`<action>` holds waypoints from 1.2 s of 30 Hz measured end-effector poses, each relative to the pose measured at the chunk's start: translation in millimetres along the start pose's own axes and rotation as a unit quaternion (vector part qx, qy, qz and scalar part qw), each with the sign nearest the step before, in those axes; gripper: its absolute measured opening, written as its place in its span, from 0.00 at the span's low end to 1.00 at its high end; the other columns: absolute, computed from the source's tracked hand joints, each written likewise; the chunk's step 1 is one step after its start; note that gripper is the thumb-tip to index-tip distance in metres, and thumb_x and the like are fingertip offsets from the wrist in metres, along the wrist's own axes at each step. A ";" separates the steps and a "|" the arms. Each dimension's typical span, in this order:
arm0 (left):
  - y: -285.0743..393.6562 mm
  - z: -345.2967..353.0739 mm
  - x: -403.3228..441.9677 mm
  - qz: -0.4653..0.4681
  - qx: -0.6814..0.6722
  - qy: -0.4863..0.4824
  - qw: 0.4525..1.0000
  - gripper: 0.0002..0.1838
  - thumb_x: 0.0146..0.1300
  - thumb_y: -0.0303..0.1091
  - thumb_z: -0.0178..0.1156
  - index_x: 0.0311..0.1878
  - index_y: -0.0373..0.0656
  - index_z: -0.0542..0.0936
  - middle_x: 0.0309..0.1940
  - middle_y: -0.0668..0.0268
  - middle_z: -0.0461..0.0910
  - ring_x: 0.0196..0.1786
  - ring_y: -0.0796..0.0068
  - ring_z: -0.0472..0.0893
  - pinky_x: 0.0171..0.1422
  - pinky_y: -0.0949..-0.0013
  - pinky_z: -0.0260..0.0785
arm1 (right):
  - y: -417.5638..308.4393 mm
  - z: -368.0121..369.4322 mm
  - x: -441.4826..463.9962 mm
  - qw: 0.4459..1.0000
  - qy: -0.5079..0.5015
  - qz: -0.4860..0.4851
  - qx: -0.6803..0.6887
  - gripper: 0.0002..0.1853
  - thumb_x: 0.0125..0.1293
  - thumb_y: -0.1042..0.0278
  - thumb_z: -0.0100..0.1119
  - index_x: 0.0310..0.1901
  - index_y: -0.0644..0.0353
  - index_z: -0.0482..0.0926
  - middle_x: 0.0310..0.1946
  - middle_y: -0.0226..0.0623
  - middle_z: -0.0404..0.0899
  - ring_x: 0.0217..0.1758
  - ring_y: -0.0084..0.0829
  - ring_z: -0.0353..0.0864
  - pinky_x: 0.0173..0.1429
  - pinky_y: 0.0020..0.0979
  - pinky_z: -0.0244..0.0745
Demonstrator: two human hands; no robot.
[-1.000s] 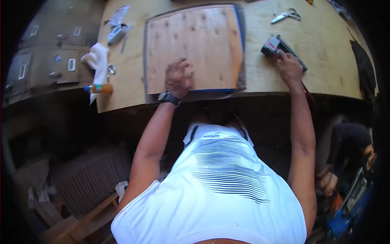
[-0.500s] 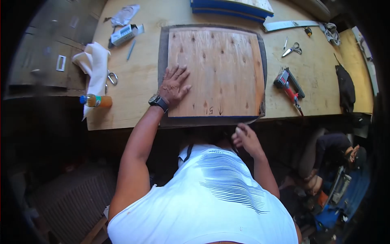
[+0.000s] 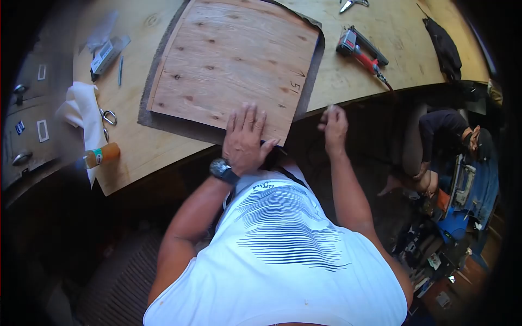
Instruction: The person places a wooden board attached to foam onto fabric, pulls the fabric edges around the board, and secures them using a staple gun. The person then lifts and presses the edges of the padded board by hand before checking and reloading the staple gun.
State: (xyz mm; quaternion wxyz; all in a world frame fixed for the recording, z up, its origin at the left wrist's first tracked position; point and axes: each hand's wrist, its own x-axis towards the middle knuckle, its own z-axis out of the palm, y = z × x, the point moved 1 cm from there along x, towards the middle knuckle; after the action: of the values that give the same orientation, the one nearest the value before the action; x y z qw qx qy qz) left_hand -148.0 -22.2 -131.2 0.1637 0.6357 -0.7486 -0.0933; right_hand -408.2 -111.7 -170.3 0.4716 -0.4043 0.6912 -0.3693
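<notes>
A plywood panel (image 3: 228, 60) lies turned at an angle on dark grey fabric (image 3: 187, 126), whose border shows around it. My left hand (image 3: 246, 140) rests flat on the panel's near edge with its fingers spread, a watch on the wrist. To the right, my right hand (image 3: 334, 124) hovers off the table's front edge with its fingers curled in; whether anything small is between them cannot be made out. A red and black nail gun (image 3: 361, 51) lies on the table right of the panel, touched by neither hand.
On the wooden table (image 3: 136, 157) at left are a bottle (image 3: 102, 156), white cloth (image 3: 81, 111), a small box (image 3: 109, 54) and metal rings (image 3: 109, 117). Scissors (image 3: 353, 4) and black cloth (image 3: 443, 49) lie at right. Another person (image 3: 440, 136) sits low at right.
The panel and fabric have rotated, with the marked edge now facing right. My left hand moved to the near edge. My right hand left the nail gun, and has since risen slightly.
</notes>
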 end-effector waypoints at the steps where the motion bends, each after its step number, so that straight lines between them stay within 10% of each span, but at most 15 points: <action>1: -11.6 -8.8 7.2 0.067 -0.010 -0.032 0.997 0.43 0.68 0.61 0.56 0.78 0.42 0.65 0.82 0.55 0.57 0.85 0.49 0.52 0.85 0.46 0.41 | 26.3 -3.0 -15.0 0.994 -0.054 0.093 0.034 0.25 0.77 0.50 0.57 0.65 0.62 0.74 0.54 0.41 0.80 0.48 0.30 0.79 0.45 0.28 0.79; 5: -28.5 -2.9 34.0 0.227 0.009 -0.129 0.965 0.45 0.66 0.62 0.58 0.79 0.43 0.64 0.82 0.54 0.57 0.85 0.52 0.53 0.86 0.48 0.41 | 72.6 9.9 -71.9 0.924 -0.232 0.267 0.144 0.31 0.75 0.46 0.60 0.67 0.63 0.72 0.60 0.47 0.78 0.58 0.38 0.79 0.52 0.32 0.80; 8: -23.8 7.5 70.1 0.338 0.043 -0.183 0.922 0.47 0.63 0.63 0.60 0.79 0.44 0.63 0.82 0.54 0.57 0.85 0.54 0.54 0.86 0.49 0.41 | 93.5 35.5 -64.2 0.963 -0.258 0.023 0.071 0.33 0.74 0.47 0.61 0.68 0.67 0.70 0.63 0.50 0.76 0.62 0.38 0.77 0.57 0.36 0.79; 10: -17.2 15.2 91.3 0.303 0.070 -0.152 0.938 0.46 0.65 0.63 0.59 0.79 0.44 0.63 0.82 0.55 0.57 0.84 0.54 0.54 0.87 0.49 0.41 | 110.4 48.7 -41.3 0.971 -0.226 -0.054 0.057 0.34 0.74 0.47 0.61 0.68 0.68 0.69 0.63 0.49 0.76 0.62 0.37 0.77 0.58 0.37 0.79; 17: 2.3 6.9 132.9 0.301 0.107 -0.167 0.933 0.42 0.70 0.61 0.55 0.79 0.43 0.63 0.81 0.55 0.58 0.84 0.52 0.54 0.87 0.49 0.42 | 53.7 28.4 -20.2 0.884 -0.342 0.191 0.255 0.24 0.74 0.48 0.61 0.54 0.65 0.79 0.44 0.41 0.85 0.44 0.27 0.83 0.50 0.29 0.79; 27: -4.5 35.7 154.8 0.231 -0.099 -0.073 0.965 0.37 0.72 0.53 0.52 0.77 0.41 0.64 0.80 0.52 0.60 0.82 0.49 0.57 0.85 0.47 0.45 | 41.0 24.9 -7.7 0.942 -0.303 0.088 0.116 0.25 0.76 0.46 0.56 0.37 0.64 0.84 0.25 0.33 0.82 0.26 0.24 0.79 0.35 0.23 0.77; 36: 15.2 60.5 159.8 0.103 0.001 -0.028 0.994 0.35 0.72 0.48 0.49 0.77 0.39 0.64 0.81 0.52 0.57 0.83 0.48 0.56 0.85 0.46 0.43 | 26.8 21.6 2.7 0.931 -0.353 0.089 0.028 0.27 0.78 0.46 0.53 0.30 0.64 0.81 0.23 0.34 0.78 0.25 0.27 0.73 0.35 0.30 0.72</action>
State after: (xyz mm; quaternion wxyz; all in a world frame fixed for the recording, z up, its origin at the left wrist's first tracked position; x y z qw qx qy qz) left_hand -206.1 -180.6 -161.9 0.1513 0.5526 -0.8143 -0.0931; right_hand -393.9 -106.2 -201.3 0.7272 -0.4321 0.5027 -0.1785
